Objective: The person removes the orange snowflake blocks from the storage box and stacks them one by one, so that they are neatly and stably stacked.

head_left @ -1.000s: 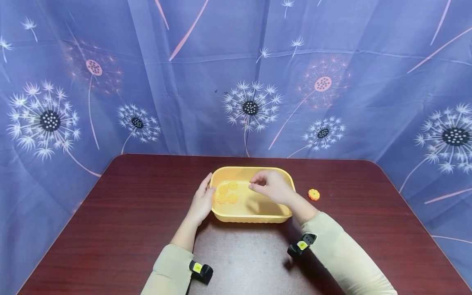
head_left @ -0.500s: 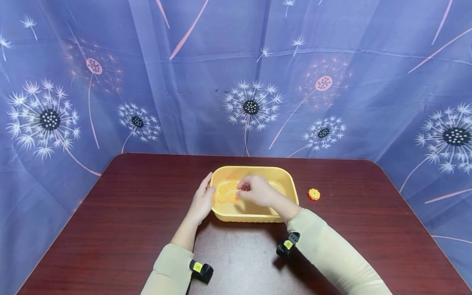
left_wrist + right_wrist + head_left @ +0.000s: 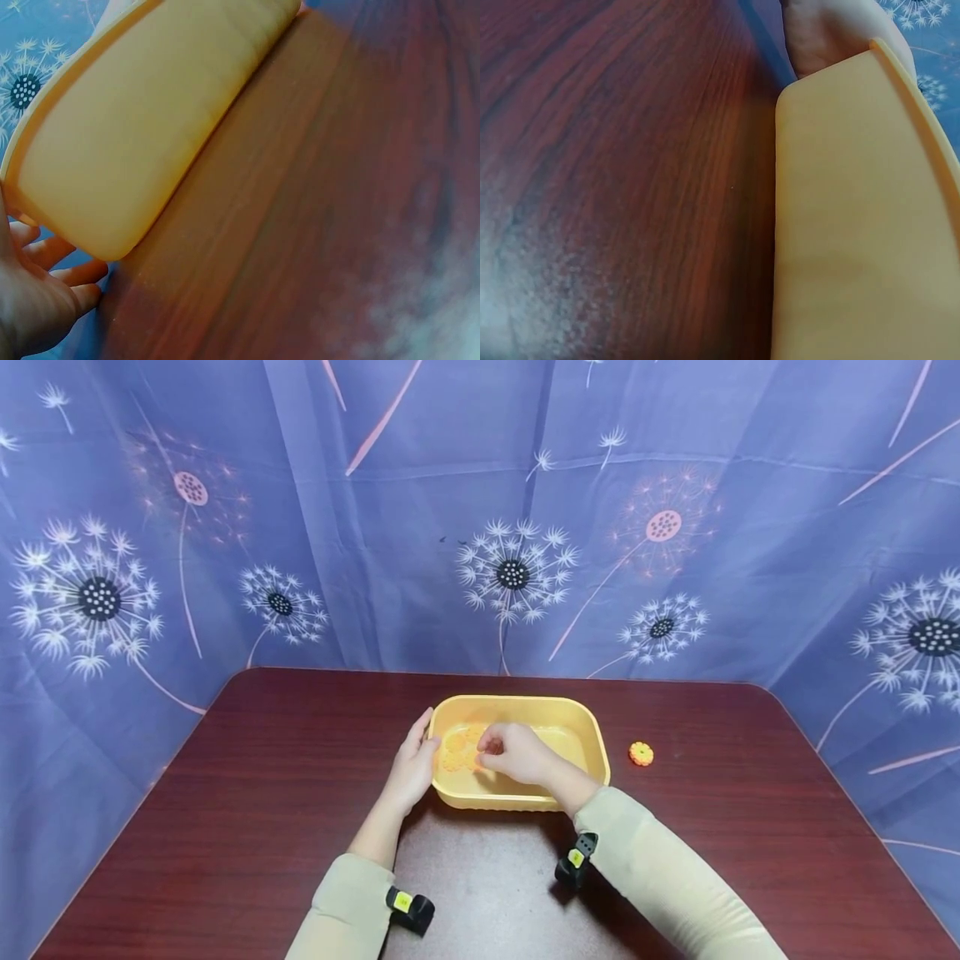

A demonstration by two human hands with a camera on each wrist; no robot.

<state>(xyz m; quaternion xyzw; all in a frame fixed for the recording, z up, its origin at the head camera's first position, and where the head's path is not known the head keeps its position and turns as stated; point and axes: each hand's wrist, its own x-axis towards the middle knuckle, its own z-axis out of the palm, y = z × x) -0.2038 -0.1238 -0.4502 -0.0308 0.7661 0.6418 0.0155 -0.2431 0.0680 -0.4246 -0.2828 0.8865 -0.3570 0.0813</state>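
Note:
My left hand [image 3: 410,772] grips the left end of a yellow plastic tub [image 3: 495,802], thumb at the rim and fingers along the outer wall. In the left wrist view its fingers [image 3: 79,274] spread beside the tub's end. My right hand [image 3: 521,756] reaches inside over the tub's left half, with thumb and fingertips curled together around a small orange flower-shaped disc, mostly hidden. Several similar orange discs [image 3: 456,750] lie on the tub floor just left of these fingertips. Part of the left hand [image 3: 825,37] also shows beyond the tub in the right wrist view.
One orange flower-shaped disc with a yellow middle [image 3: 641,754] lies on the table right of the tub. The dark red wooden table [image 3: 300,760] ends at a blue dandelion-print curtain [image 3: 390,568] behind and at both sides.
My right hand has moved left and slightly down inside the tub, from its middle to the group of discs. My left hand stays on the tub's left end.

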